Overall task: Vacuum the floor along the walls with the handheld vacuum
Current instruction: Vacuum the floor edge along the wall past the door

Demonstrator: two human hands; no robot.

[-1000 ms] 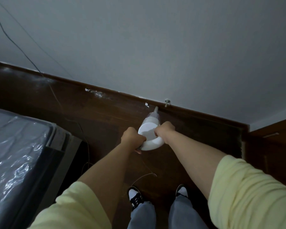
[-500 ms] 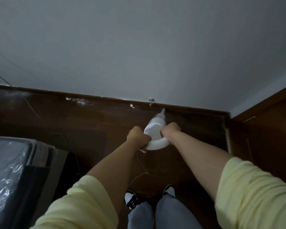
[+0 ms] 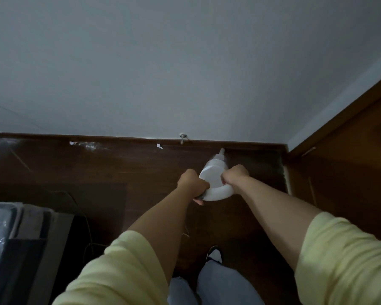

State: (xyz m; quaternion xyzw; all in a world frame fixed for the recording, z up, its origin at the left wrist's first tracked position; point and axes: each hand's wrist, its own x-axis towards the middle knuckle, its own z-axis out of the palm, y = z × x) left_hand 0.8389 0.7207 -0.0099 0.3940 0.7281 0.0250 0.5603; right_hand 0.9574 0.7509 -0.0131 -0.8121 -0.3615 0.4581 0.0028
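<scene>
Hands, left (image 3: 193,186) and right (image 3: 234,176), gripped the vacuum (image 3: 215,179); its nozzle, aimed at twelve o'clock, risked jamming against the baseboard (image 3: 251,143).

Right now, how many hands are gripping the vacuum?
2. The left hand grips the rear of the handle loop on the white handheld vacuum; the right hand grips its right side, by the body. Fingertips are hidden behind it.
</scene>
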